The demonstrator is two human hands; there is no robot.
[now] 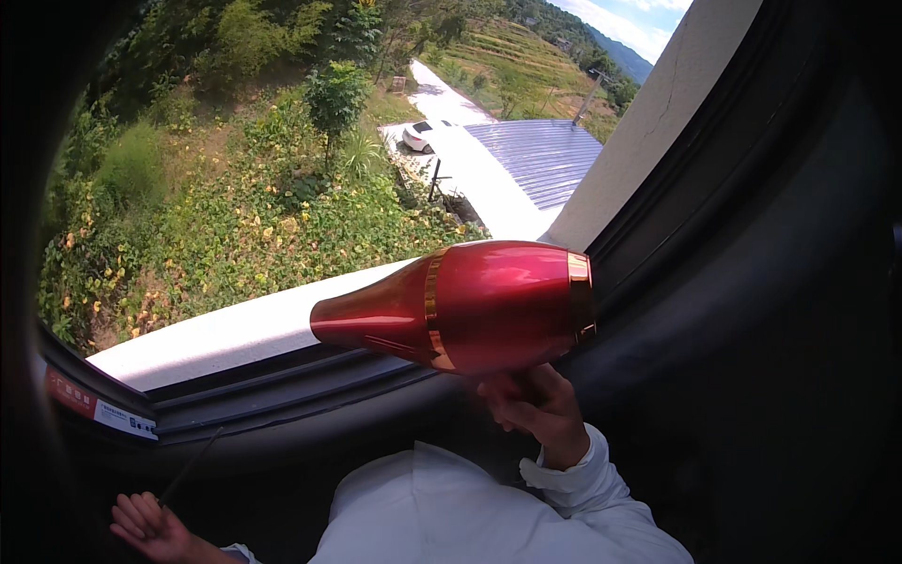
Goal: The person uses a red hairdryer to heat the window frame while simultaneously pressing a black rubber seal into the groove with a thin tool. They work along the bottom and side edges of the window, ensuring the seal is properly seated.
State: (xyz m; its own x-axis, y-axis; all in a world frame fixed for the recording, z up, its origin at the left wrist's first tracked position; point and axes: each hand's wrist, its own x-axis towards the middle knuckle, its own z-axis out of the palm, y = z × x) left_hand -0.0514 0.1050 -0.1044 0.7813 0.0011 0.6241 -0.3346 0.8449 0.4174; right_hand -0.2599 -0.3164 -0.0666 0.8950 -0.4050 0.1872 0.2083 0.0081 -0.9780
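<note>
A glossy red hair dryer (507, 303) with gold bands is raised in front of the window, its narrow nozzle pointing left. Below its body, my right hand (539, 409) grips the handle, which is mostly hidden by the fingers and shadow. At the lower left, my left hand (151, 525) has its fingers curled around the end of a thin dark rod (189, 464). The rod slants up and right towards the window frame; its held end is hidden in the hand, so its exact kind cannot be told.
The dark window frame (282, 388) curves across in front of me, bearing a printed red-and-white sticker (99, 409) at left. Beyond it lie a white outer sill (239, 324), green plants (246, 211), a corrugated roof (542, 155) and a parked white car (421, 135). A pale wall (648, 134) rises at right.
</note>
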